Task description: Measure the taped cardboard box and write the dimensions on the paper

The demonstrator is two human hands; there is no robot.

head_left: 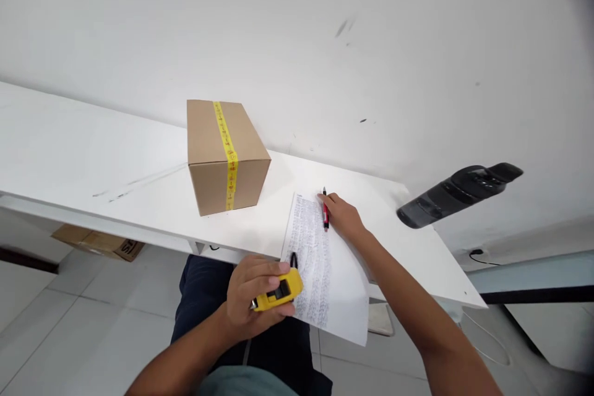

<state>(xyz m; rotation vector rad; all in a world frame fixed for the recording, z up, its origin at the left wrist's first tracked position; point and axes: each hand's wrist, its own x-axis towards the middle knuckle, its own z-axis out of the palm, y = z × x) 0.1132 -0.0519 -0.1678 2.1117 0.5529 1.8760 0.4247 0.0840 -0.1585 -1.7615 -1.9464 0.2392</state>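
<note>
My left hand (253,291) is wrapped around a yellow tape measure (278,292) with a black slide button and a black wrist strap. It is held in the air above my lap, just over the lower left edge of a sheet of paper (343,297). Dense handwriting fills the left part of that sheet, which overhangs the table's front edge. At the sheet's upper end, my right hand (344,216) has its fingers closed on a red and black pen (325,213). The pen's far end points toward the wall.
A cardboard box (223,185) sealed with yellow printed tape stands left of the paper on the white table (139,179). At the right, by the wall, is a dark bottle (457,192). Another cardboard box (99,241) lies below the table at left.
</note>
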